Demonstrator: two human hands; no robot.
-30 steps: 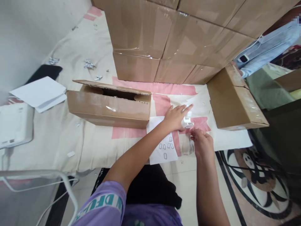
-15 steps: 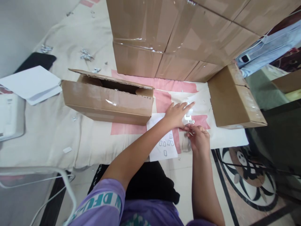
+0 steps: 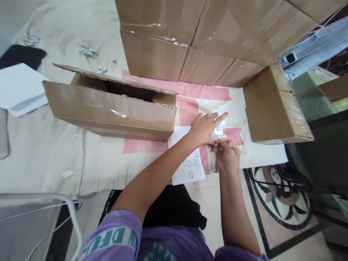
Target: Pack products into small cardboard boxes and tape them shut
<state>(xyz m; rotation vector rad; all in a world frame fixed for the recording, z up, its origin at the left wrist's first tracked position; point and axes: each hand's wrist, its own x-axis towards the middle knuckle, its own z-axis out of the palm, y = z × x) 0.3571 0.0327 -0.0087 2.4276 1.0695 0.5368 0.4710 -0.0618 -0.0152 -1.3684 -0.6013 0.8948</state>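
Observation:
My left hand lies flat with fingers stretched out, pressing on a small white piece that rests on a cream and pink cloth. Just below it, my right hand is closed in a pinch at the lower edge of that white piece, on a small metal part I cannot name. A white paper sheet with several small metal clips on it lies under my left forearm, near the cloth's front edge.
An open long cardboard box lies left of my hands. A smaller closed box stands to the right. Stacked taped cartons rise behind. White papers lie far left. A white wire frame sits at lower left.
My right hand has moved up closer to the white piece and closed in a pinch at its edge. The view has shifted slightly; my left hand stays pressed flat.

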